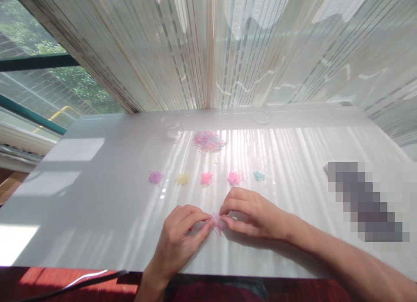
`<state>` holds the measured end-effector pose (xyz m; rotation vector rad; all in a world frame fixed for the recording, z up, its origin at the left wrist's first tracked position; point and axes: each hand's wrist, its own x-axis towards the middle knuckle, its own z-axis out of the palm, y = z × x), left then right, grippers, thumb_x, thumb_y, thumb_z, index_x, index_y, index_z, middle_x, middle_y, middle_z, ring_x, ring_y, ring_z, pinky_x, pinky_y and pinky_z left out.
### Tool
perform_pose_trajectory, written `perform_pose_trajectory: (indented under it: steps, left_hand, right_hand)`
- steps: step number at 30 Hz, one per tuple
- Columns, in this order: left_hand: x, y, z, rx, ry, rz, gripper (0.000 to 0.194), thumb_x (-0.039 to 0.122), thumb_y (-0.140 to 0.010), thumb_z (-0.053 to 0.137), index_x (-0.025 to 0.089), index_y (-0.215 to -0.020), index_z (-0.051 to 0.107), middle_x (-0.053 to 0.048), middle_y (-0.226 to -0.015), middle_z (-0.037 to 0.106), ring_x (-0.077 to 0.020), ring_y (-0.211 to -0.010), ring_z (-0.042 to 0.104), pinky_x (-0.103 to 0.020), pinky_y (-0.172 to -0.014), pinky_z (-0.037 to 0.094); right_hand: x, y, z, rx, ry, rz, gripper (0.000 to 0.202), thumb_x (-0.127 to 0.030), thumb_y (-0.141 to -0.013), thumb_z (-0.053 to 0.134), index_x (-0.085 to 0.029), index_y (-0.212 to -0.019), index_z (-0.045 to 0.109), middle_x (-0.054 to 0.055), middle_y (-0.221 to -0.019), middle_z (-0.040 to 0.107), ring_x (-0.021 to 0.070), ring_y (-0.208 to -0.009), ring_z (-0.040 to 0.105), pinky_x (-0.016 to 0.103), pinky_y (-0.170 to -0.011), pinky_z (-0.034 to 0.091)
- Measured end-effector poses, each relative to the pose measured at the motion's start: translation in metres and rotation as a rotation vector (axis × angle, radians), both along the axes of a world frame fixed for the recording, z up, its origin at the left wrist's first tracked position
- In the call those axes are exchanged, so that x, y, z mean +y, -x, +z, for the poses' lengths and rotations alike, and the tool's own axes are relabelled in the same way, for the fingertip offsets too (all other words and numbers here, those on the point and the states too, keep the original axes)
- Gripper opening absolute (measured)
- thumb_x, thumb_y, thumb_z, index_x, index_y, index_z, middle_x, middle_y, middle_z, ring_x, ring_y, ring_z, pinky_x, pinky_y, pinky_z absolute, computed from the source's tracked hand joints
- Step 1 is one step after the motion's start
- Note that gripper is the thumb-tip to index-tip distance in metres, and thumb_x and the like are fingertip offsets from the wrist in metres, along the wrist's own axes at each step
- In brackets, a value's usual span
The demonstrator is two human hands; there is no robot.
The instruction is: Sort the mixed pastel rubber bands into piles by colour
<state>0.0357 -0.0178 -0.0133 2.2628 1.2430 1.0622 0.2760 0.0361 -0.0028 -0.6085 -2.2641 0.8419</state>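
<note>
Between my two hands, low over the near part of the white table, is a small tangle of pinkish-purple rubber bands (217,224). My left hand (182,232) pinches it from the left with thumb and fingertips. From the right, my right hand (252,213) has its thumb and fingers closed on the same tangle. Just beyond them lies a row of small piles: purple bands (156,177), yellow bands (183,179), coral-pink bands (206,179), bright pink bands (234,177) and blue bands (259,176). Behind the row sits a larger mixed-colour heap of bands (209,141).
A clear container (172,127) stands behind the piles to the left, and a round clear lid (262,117) lies at the back. A striped curtain (208,50) hangs along the table's far edge. At the right is a blurred-out object (371,206). Sunlight streaks the white table (107,197).
</note>
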Motion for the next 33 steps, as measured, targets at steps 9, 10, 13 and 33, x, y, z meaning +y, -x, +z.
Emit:
perform_pose_trajectory:
  steps: [9,10,13,33]
  left_hand:
    - [0.001,0.001,-0.005,-0.004,0.035,0.008,0.008,0.016,-0.098,0.071,0.023,-0.093,0.070,0.001,-0.080,0.070,-0.0130,-0.064,0.054,-0.028,-0.066,0.045]
    - [0.000,0.002,-0.005,-0.006,0.042,0.006,0.008,0.016,-0.098,0.071,0.023,-0.093,0.070,0.001,-0.080,0.070,-0.0129,-0.064,0.054,-0.028,-0.066,0.045]
    - [-0.001,0.003,-0.003,-0.021,0.054,0.019,0.008,0.017,-0.098,0.070,0.022,-0.093,0.070,0.000,-0.078,0.069,-0.0131,-0.062,0.052,-0.027,-0.064,0.045]
    - [-0.001,0.002,0.000,-0.062,0.076,0.012,0.010,0.013,-0.098,0.067,0.021,-0.093,0.069,-0.001,-0.079,0.068,-0.0125,-0.062,0.052,-0.026,-0.061,0.045]
  right_hand:
    - [0.003,-0.002,-0.001,-0.001,0.026,-0.010,0.011,-0.021,-0.102,0.060,-0.017,-0.096,0.069,0.005,-0.087,0.069,0.0150,-0.077,0.062,0.027,-0.072,0.053]
    - [0.004,-0.002,-0.001,-0.009,0.031,-0.011,0.011,-0.021,-0.101,0.060,-0.017,-0.096,0.069,0.005,-0.087,0.070,0.0150,-0.077,0.062,0.027,-0.072,0.053]
    - [0.007,-0.005,0.002,-0.042,0.024,-0.018,0.011,-0.020,-0.101,0.060,-0.018,-0.097,0.069,0.004,-0.087,0.069,0.0148,-0.076,0.062,0.027,-0.071,0.053]
    - [0.041,-0.041,0.010,-0.258,-0.109,-0.310,0.019,-0.031,-0.102,0.061,-0.020,-0.094,0.073,0.006,-0.083,0.069,0.0162,-0.072,0.064,0.029,-0.063,0.052]
